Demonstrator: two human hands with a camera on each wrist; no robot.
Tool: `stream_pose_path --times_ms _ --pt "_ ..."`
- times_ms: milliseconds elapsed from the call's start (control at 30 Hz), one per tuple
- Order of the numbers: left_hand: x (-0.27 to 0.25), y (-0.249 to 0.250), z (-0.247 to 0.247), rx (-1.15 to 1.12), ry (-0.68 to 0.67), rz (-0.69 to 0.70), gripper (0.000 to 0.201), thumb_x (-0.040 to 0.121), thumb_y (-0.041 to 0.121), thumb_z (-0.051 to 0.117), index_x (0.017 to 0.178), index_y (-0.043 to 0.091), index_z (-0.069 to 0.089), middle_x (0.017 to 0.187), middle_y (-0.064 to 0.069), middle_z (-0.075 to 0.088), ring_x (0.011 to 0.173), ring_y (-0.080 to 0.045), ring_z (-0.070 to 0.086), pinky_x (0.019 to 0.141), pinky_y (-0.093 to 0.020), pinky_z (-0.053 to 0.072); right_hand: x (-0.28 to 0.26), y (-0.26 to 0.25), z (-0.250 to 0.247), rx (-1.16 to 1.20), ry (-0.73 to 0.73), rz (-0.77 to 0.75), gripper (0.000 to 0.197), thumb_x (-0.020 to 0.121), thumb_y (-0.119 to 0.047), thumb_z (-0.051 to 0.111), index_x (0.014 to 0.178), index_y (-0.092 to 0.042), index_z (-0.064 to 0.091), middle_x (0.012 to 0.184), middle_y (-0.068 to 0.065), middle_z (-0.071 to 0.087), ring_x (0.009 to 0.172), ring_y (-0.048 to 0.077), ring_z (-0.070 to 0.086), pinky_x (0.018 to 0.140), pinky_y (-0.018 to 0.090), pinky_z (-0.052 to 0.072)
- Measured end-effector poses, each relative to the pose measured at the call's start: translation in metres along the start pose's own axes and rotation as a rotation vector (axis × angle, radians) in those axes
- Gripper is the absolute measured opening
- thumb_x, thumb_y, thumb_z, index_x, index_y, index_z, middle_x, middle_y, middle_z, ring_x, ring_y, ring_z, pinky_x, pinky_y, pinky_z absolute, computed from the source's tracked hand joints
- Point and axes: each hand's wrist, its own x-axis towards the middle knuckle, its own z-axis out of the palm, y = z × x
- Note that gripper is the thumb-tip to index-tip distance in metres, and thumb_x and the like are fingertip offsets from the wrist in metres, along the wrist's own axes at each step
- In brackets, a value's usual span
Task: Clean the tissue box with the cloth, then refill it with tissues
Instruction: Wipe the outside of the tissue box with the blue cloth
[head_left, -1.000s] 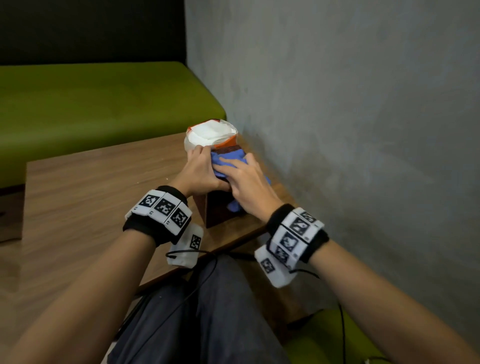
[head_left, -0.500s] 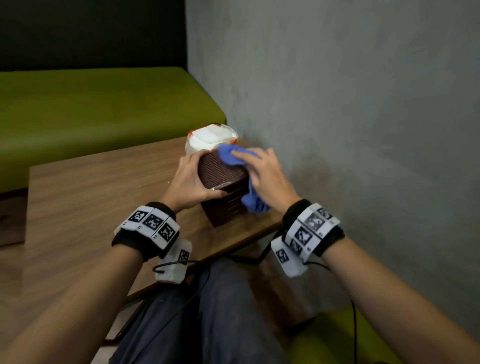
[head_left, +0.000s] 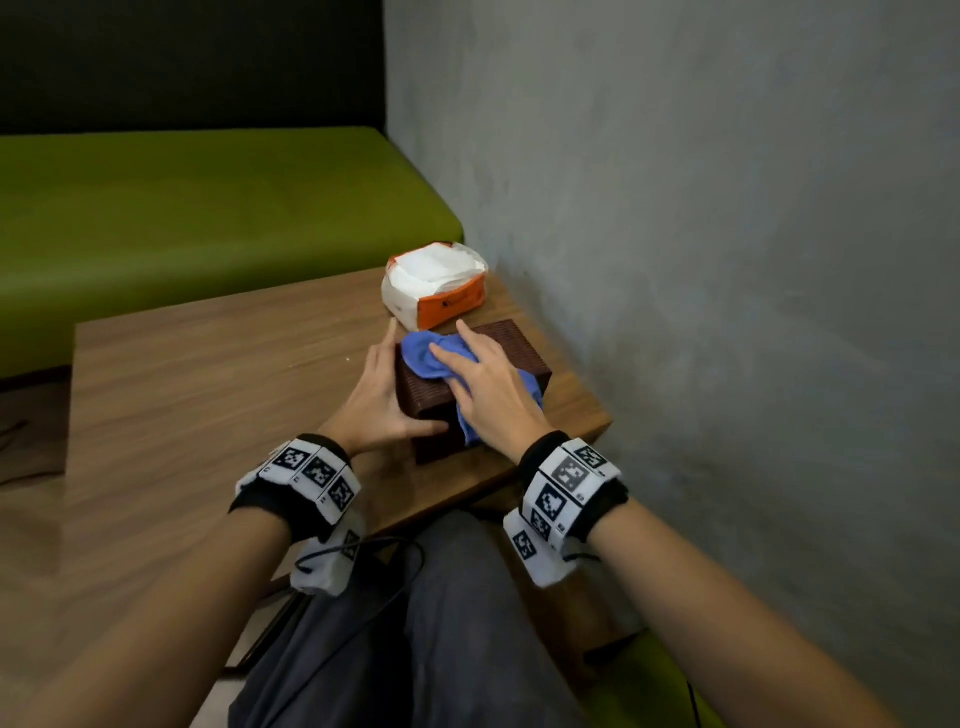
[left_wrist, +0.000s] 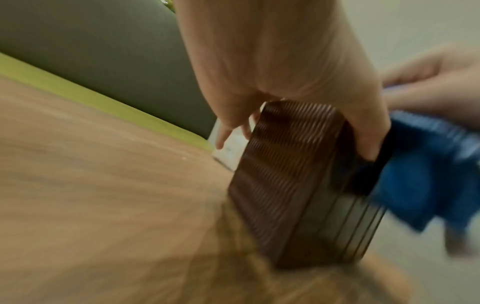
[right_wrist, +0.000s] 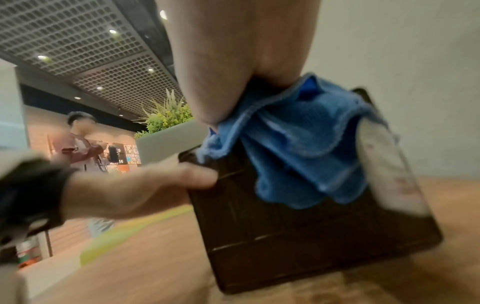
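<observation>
A dark brown ribbed tissue box (head_left: 511, 358) sits near the right front corner of the wooden table (head_left: 208, 389). My left hand (head_left: 387, 395) grips its left side, fingers along the far edge and thumb on the near end; the left wrist view shows that hand (left_wrist: 285, 61) wrapped over the box (left_wrist: 285, 174). My right hand (head_left: 485, 387) presses a blue cloth (head_left: 418, 353) flat onto the box's top with spread fingers. In the right wrist view the cloth (right_wrist: 298, 154) hangs over the near end of the box (right_wrist: 311, 236). A white and orange tissue pack (head_left: 436, 283) lies just behind the box.
A grey wall (head_left: 701, 260) rises right beside the box. A green bench (head_left: 182, 208) runs behind the table. The table's front edge lies just before my wrists, above my lap. In the right wrist view a person (right_wrist: 80, 144) stands far off beside a planter (right_wrist: 166, 131).
Half a second ago my left hand held the box tipped up and the cloth was at its far right side. The box now lies lower, and my right hand has brought the cloth onto its top.
</observation>
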Motion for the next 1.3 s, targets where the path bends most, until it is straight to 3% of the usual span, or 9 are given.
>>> stream_pose_path --times_ms 200,367,500,567,767,967,1067,1167,1300 --pt "0.022 0.023 -0.008 0.118 -0.087 -0.008 0.128 0.053 0.045 0.077 0.147 0.003 0.001 0.149 -0.016 0.024 0.138 -0.028 0.023 0.112 -0.034 0.022 -0.005 0.010 -0.001 -0.147 0.022 -0.078 0.041 0.091 -0.008 0.050 0.132 -0.008 0.048 0.128 0.021 0.055 0.117 0.037 0.047 0.104 0.041 0.038" --pt "0.025 0.030 0.003 0.152 -0.092 -0.048 0.120 0.061 0.033 0.082 0.147 0.004 0.004 0.149 -0.016 0.022 0.138 -0.028 0.021 0.116 -0.038 0.023 0.024 0.053 -0.008 -0.064 0.188 0.148 0.029 0.084 0.004 0.052 0.110 0.001 0.064 0.105 0.030 0.066 0.098 0.044 0.061 0.088 0.046 0.051" --pt "0.026 0.032 0.002 0.115 -0.057 -0.077 0.132 0.045 0.053 0.072 0.147 0.001 0.005 0.146 -0.019 0.029 0.135 -0.033 0.026 0.113 -0.040 0.025 0.015 -0.003 0.012 -0.034 0.041 -0.102 0.037 0.081 0.003 0.053 0.117 -0.003 0.061 0.118 0.021 0.064 0.112 0.037 0.055 0.099 0.042 0.043" --pt "0.024 0.030 -0.004 0.115 -0.055 -0.089 0.128 0.049 0.044 0.074 0.147 0.001 0.004 0.149 -0.018 0.025 0.138 -0.032 0.024 0.112 -0.039 0.023 -0.002 0.005 0.004 -0.003 0.014 -0.168 0.040 0.076 0.007 0.053 0.114 0.000 0.063 0.117 0.024 0.064 0.112 0.039 0.057 0.098 0.045 0.046" --pt "0.024 0.034 0.001 0.160 -0.093 -0.085 0.121 0.055 0.039 0.082 0.147 0.006 0.010 0.145 -0.015 0.027 0.135 -0.029 0.023 0.113 -0.039 0.025 0.026 0.056 -0.022 0.051 0.132 0.153 0.026 0.086 0.003 0.051 0.106 0.001 0.067 0.113 0.027 0.066 0.107 0.040 0.061 0.093 0.038 0.042" --pt "0.024 0.026 -0.006 0.148 -0.057 -0.100 0.122 0.038 0.057 0.067 0.143 0.007 0.029 0.135 -0.013 0.039 0.130 -0.028 0.033 0.106 -0.033 0.030 0.000 0.014 -0.004 0.013 0.036 -0.133 0.037 0.079 0.012 0.054 0.113 0.001 0.064 0.115 0.025 0.065 0.110 0.039 0.058 0.097 0.043 0.045" --pt "0.023 0.028 -0.006 0.167 -0.083 -0.095 0.114 0.055 0.041 0.081 0.145 0.006 0.022 0.141 -0.013 0.032 0.134 -0.026 0.027 0.111 -0.033 0.025 -0.002 0.052 -0.019 0.029 0.136 -0.006 0.038 0.078 0.013 0.052 0.111 0.000 0.065 0.115 0.028 0.064 0.109 0.041 0.060 0.097 0.045 0.046" --pt "0.023 0.032 -0.003 0.150 -0.083 -0.088 0.116 0.049 0.048 0.072 0.145 0.005 0.024 0.139 -0.012 0.032 0.133 -0.025 0.026 0.110 -0.028 0.022 0.020 0.059 -0.021 0.063 0.187 0.132 0.032 0.081 0.008 0.051 0.107 0.001 0.067 0.110 0.031 0.066 0.104 0.044 0.062 0.093 0.042 0.048" --pt "0.022 0.032 -0.004 0.107 -0.045 -0.074 0.110 0.036 0.060 0.057 0.133 0.009 0.044 0.128 -0.013 0.042 0.124 -0.028 0.036 0.098 -0.023 0.027 0.010 0.009 0.005 0.007 0.091 -0.078 0.038 0.076 0.011 0.052 0.112 0.002 0.064 0.110 0.028 0.065 0.105 0.042 0.059 0.094 0.041 0.046"
